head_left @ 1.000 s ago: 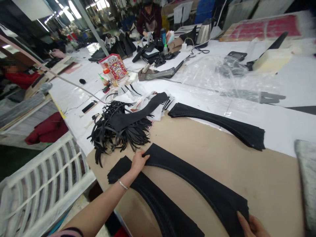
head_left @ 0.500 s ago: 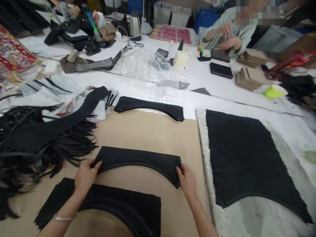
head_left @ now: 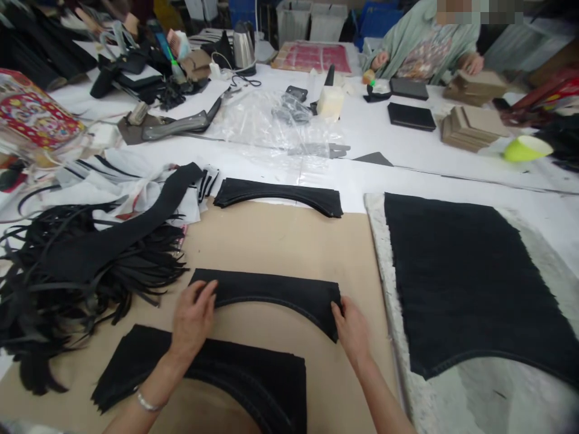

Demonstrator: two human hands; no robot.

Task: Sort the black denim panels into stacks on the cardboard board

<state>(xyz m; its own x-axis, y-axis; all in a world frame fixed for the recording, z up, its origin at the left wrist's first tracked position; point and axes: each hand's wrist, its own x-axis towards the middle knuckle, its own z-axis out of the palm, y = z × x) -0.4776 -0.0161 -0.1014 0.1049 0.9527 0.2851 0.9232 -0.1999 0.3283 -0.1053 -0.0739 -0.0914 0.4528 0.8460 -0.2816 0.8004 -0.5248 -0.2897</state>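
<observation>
A stack of black curved fabric pieces (head_left: 275,289) lies on the brown board, its arched edge facing me. At its right end, my right hand (head_left: 353,328) pinches the edge between thumb and fingers. My left hand (head_left: 193,316) is over the left end, fingers bent and a little apart; whether the fingertips touch the cloth is hard to see. Nearer to me, partly under my left forearm, lies a thicker stack of similar black pieces (head_left: 262,367). Beyond sits a smaller curved black stack (head_left: 278,194). To the right, a wide spread of overlapping black pieces (head_left: 470,277) rests on a pale slab.
A heap of black strips (head_left: 90,289) covers the left side. The brown board (head_left: 280,241) lies under the stacks. Farther back are clear plastic film (head_left: 248,120), a kettle (head_left: 244,48), cardboard stacks (head_left: 473,126) and a yellow-green cup (head_left: 528,148). Another person sits across the table.
My left hand has let go of the left end and shifted right over the cloth. My right hand keeps its pinch. Across the table, the other person's hands have moved apart.
</observation>
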